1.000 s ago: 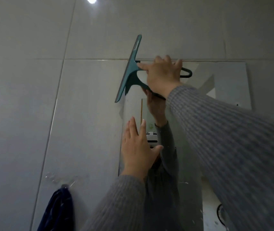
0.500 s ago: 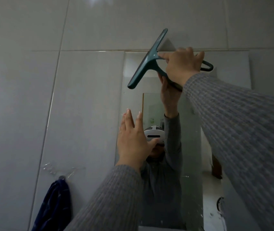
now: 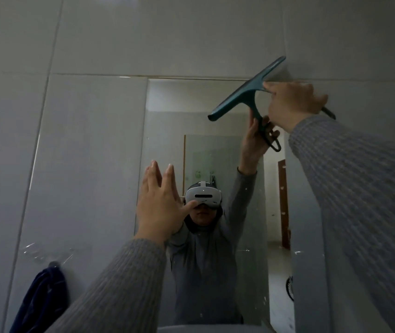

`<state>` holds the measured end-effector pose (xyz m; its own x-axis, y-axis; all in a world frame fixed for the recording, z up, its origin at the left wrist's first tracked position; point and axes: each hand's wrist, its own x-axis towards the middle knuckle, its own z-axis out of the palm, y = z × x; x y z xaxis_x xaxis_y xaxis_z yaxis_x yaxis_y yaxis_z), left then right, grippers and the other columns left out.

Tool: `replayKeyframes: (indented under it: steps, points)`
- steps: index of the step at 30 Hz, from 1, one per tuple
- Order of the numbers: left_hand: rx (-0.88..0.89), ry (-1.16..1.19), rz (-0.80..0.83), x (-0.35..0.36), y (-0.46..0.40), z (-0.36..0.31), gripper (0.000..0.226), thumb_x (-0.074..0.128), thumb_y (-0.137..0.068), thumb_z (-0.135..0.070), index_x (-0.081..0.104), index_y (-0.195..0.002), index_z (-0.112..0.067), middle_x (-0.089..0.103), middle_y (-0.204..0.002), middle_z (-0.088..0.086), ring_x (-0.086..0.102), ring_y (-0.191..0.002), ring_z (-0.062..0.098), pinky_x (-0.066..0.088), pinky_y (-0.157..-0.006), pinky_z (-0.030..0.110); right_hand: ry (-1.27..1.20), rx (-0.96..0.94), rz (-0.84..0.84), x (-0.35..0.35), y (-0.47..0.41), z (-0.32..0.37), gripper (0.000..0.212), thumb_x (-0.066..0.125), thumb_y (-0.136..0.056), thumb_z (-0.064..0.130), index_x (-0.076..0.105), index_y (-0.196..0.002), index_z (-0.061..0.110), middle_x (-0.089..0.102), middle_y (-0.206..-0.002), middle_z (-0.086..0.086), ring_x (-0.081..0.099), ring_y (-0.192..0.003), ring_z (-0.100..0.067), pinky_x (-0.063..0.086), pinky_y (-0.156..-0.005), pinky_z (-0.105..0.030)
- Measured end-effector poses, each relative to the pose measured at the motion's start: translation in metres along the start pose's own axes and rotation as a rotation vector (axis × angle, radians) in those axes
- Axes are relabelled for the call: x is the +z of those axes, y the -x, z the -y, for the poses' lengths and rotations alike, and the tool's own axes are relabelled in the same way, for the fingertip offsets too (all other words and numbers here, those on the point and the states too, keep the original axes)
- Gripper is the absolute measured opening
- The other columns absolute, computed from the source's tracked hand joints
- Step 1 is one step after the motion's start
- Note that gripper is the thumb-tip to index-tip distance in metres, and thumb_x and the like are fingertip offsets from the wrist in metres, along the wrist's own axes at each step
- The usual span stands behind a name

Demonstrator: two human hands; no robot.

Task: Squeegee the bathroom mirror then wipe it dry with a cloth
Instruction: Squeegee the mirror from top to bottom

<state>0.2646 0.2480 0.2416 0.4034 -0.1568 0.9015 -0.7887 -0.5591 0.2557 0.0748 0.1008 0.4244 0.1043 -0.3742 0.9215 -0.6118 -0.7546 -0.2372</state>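
Note:
A rectangular mirror hangs on the tiled wall, with water drops on its lower part. My right hand is shut on the handle of a teal squeegee, whose blade slants across the mirror's upper right, its top end above the mirror's top edge. My left hand is open, fingers up, palm towards the mirror's left edge at mid height. A dark blue cloth hangs from a wall hook at the lower left.
Glossy grey wall tiles surround the mirror. The mirror reflects a person in a grey sweater, a doorway and a wooden door frame. A pale rim shows below the mirror.
My right hand has carried the squeegee from the mirror's upper left corner rightwards to its upper right, with the blade tilting further over. The view has shifted down and left. My left hand stays open.

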Motion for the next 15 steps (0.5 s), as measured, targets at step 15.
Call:
replayKeyframes:
  steps: [15]
  points:
    - [-0.004,0.005,0.023,0.000,-0.001,0.002,0.108,0.065,-0.069,-0.067,0.008,-0.151,-0.025,-0.010,-0.159,0.005,-0.006,-0.145,0.026,0.013,-0.117,0.045,-0.414,0.295,0.042,0.006,0.047,-0.038,0.045,0.042,-0.093,0.013,0.049,-0.138,0.021,0.055,-0.135,-0.007,0.060,-0.108,-0.030,0.054,-0.087,-0.041]
